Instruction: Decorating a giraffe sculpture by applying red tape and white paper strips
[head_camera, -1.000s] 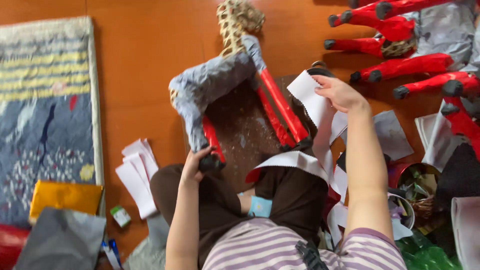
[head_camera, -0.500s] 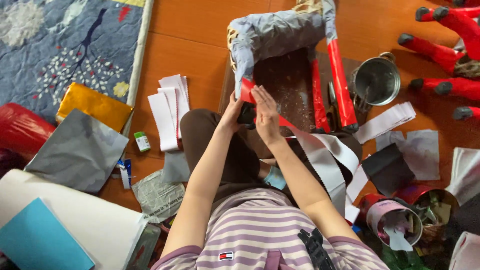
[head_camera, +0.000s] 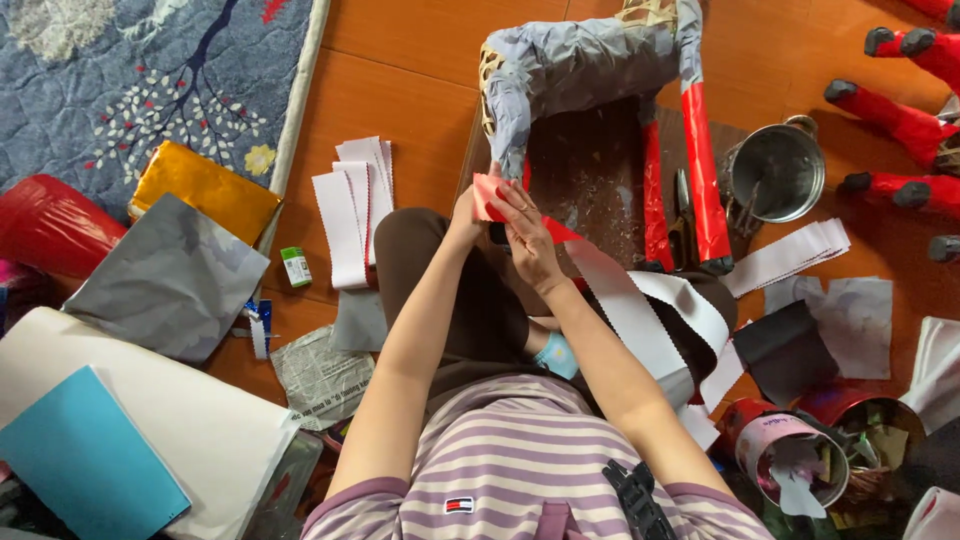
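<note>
Both hands are raised together at the frame's centre, forearms converging: the left hand and right hand are pinched on a red paper strip, held just below the grey-papered frame figure on the floor.

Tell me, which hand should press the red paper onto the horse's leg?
Probably the right hand: its fingers lie flat on the red paper strip, beside the grey leg. The left hand only holds the strip's edge.

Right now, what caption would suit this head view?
Both hands, left and right, press a red paper strip onto a paper-covered animal frame.
</note>
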